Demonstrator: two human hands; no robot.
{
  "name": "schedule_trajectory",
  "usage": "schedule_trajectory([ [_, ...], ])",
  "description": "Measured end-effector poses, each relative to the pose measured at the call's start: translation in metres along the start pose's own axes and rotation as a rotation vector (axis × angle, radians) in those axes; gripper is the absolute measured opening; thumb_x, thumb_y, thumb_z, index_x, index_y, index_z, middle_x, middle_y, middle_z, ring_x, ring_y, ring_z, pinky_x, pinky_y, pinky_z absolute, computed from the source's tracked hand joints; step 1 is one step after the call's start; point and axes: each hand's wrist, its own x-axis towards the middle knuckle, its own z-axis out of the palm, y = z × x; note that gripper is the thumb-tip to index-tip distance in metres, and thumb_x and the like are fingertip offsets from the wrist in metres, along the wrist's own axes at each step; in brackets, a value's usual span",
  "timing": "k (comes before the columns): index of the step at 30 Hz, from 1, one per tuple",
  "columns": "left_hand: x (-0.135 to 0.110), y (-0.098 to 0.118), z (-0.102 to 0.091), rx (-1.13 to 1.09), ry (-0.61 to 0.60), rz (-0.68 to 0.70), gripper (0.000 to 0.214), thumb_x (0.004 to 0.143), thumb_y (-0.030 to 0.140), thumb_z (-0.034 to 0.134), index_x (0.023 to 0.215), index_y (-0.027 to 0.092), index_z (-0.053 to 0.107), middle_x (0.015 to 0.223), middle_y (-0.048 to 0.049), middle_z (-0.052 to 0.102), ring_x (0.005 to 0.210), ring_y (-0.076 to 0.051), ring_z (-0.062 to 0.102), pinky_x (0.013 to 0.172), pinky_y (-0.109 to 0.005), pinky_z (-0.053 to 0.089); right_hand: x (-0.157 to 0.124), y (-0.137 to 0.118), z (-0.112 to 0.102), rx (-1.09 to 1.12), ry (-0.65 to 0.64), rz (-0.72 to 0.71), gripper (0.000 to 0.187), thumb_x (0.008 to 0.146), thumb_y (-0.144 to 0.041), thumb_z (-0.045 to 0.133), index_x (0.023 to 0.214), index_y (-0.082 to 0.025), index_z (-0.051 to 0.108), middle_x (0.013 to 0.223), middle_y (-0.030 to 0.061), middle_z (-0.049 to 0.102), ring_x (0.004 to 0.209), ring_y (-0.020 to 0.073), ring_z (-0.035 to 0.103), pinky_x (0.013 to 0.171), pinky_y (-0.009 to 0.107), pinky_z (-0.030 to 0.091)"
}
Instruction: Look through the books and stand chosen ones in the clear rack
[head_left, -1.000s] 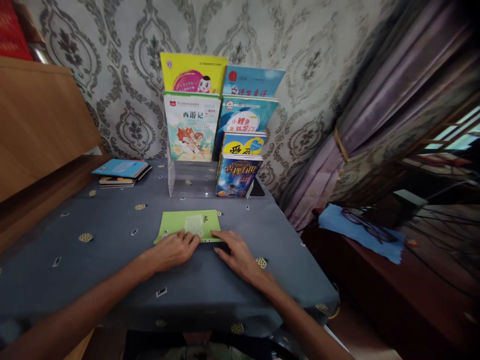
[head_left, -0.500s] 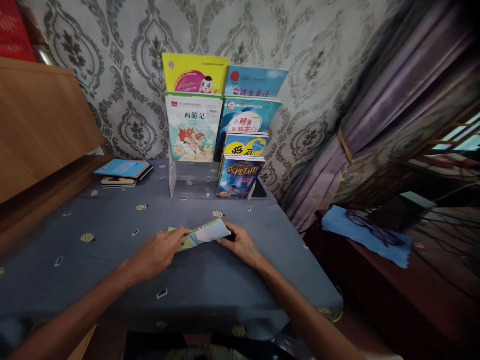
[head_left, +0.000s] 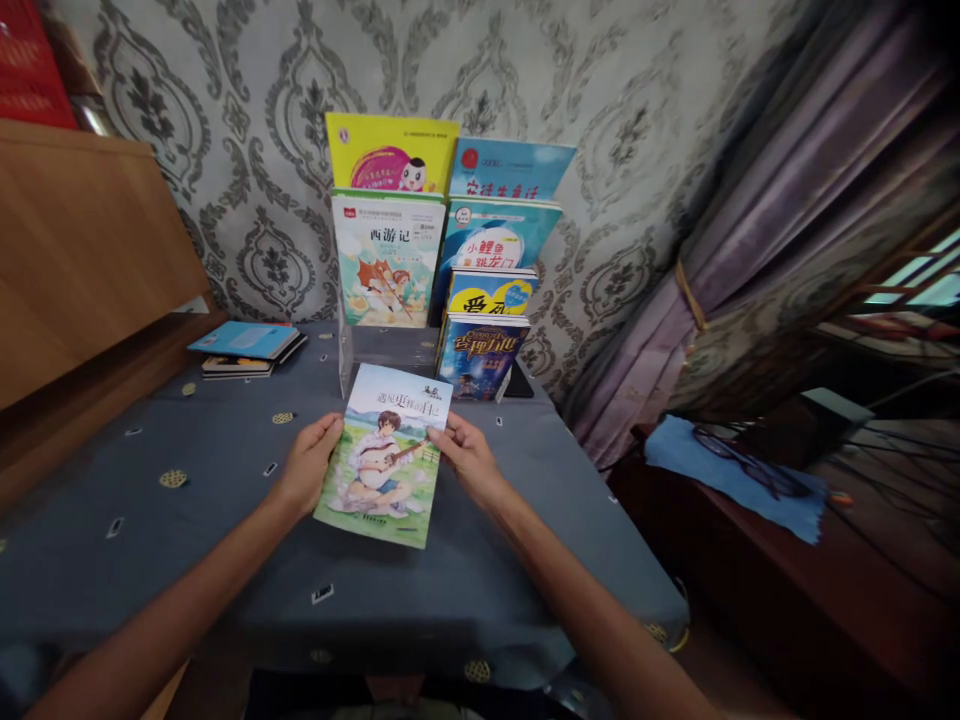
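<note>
A thin book (head_left: 386, 470) with a guitar player on its cover is held tilted above the table, its front facing me. My left hand (head_left: 309, 462) is closed on its left edge. At the upper right edge, my right hand (head_left: 466, 455) grips it, thumb on the cover. Just behind the book stands a clear stepped book rack (head_left: 345, 360). Its left side holds a white-topped book (head_left: 390, 265) and a yellow book (head_left: 390, 150). Several more stand on its right, with a dark blue book (head_left: 480, 355) in front.
A small stack of books (head_left: 244, 340) lies at the table's left, beside a wooden panel (head_left: 90, 250). To the right, glasses (head_left: 750, 462) rest on a blue cloth (head_left: 697, 460) on a dark red surface. A tied curtain (head_left: 660, 340) hangs by the table's right edge.
The book has turned from nearly edge-on to upright with its cover facing me. Both hands have shifted to grip its left and right sides.
</note>
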Motion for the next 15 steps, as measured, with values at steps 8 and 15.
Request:
schedule_trajectory([
  [8,0.024,-0.032,-0.038,1.073,-0.122,0.218,0.021,0.091,0.036,0.041,0.089,0.022,0.056,0.082,-0.0024,0.066,0.078,-0.020,0.062,0.072,-0.032,0.047,0.030,0.041,-0.029,-0.623,0.128,0.052,0.045,0.080,-0.045,0.067,0.114,-0.014,0.065,0.056,-0.0030,0.063,0.048,0.0157,0.058,0.048,0.025,0.047],
  [15,0.056,-0.040,-0.027,1.284,-0.121,0.439,0.024,0.096,0.026,0.039,0.107,0.018,0.058,0.109,-0.0089,0.062,0.104,-0.023,0.059,0.091,-0.038,0.047,0.029,0.048,-0.035,-0.735,0.101,0.023,0.041,0.086,-0.037,0.058,0.119,-0.014,0.063,0.056,-0.0048,0.061,0.045,0.0144,0.056,0.050,0.025,0.046],
])
